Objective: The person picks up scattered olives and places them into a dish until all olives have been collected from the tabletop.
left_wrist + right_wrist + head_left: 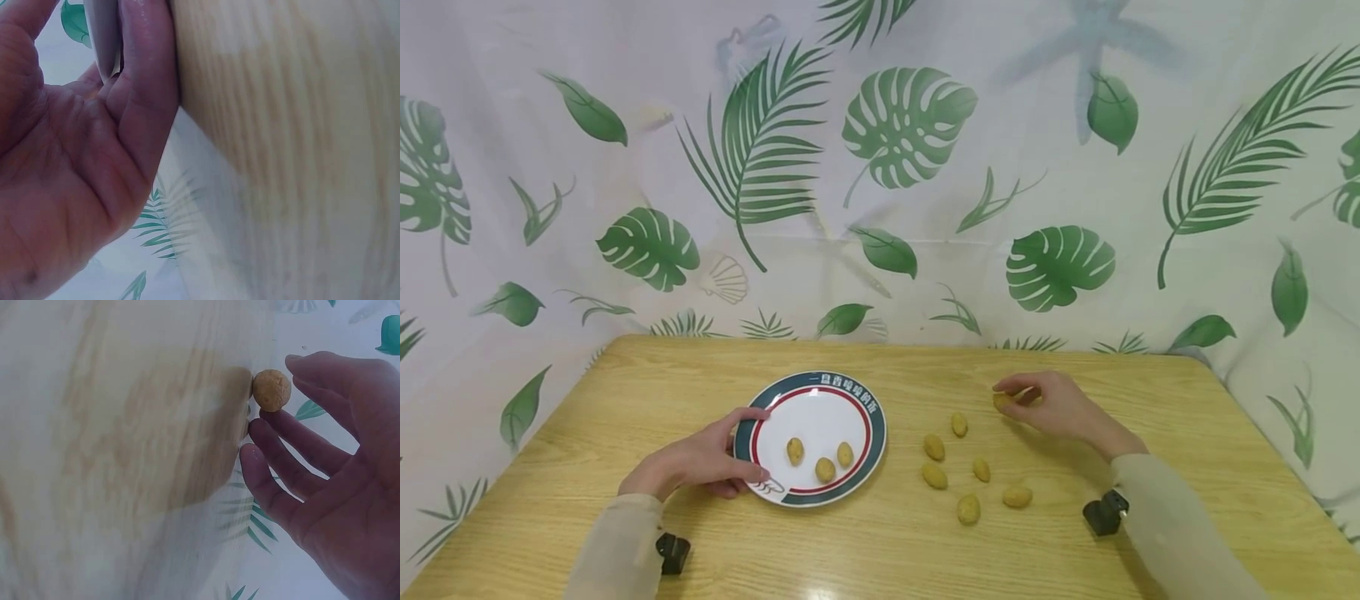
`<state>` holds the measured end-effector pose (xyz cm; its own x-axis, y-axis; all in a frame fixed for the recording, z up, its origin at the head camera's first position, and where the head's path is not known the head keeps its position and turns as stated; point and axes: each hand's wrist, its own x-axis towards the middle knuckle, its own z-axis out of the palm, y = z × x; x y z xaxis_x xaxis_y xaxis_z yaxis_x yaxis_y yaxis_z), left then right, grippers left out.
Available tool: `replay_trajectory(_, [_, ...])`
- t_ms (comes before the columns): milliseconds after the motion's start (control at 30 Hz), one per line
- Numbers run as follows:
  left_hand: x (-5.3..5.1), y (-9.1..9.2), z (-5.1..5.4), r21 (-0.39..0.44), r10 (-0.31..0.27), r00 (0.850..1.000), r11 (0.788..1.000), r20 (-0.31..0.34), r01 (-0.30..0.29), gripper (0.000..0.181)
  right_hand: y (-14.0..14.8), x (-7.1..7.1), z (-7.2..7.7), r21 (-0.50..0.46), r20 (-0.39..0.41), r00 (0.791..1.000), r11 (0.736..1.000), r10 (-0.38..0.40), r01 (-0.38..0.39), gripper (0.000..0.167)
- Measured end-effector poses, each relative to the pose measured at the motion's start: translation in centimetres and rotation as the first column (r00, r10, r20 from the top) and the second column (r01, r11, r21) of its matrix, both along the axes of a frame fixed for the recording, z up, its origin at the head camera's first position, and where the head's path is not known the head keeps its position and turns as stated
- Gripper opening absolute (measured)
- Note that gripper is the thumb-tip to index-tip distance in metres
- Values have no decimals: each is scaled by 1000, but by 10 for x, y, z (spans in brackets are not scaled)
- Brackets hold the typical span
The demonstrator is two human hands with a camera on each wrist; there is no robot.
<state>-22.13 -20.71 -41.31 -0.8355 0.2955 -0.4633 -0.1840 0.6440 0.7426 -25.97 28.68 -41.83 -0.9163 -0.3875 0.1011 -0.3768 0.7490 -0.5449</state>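
My left hand (700, 458) grips the left rim of a white plate (808, 421) with a dark teal border and red ring; in the left wrist view, the plate's edge (105, 37) lies between the fingers of that hand (75, 156). Three small yellow-brown potato-like pieces (825, 470) lie on the plate. At the right, my right hand (1056, 408) is around another piece (1002, 401) on the table. The right wrist view shows this piece (272, 390) against the tabletop, fingertips beside it and a small gap to one digit of the hand (337, 475).
Several more of the pieces (935, 476) lie scattered on the wooden table (895, 550) between the plate and my right hand. Behind the table hangs a white curtain (955, 275) printed with green leaves.
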Motion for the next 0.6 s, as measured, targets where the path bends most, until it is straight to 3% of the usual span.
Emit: replay_trajectory(600, [0, 0, 0, -28, 3, 1000, 1000, -3, -3, 90, -1, -3, -1, 50, 18, 1000, 999, -6, 5, 28])
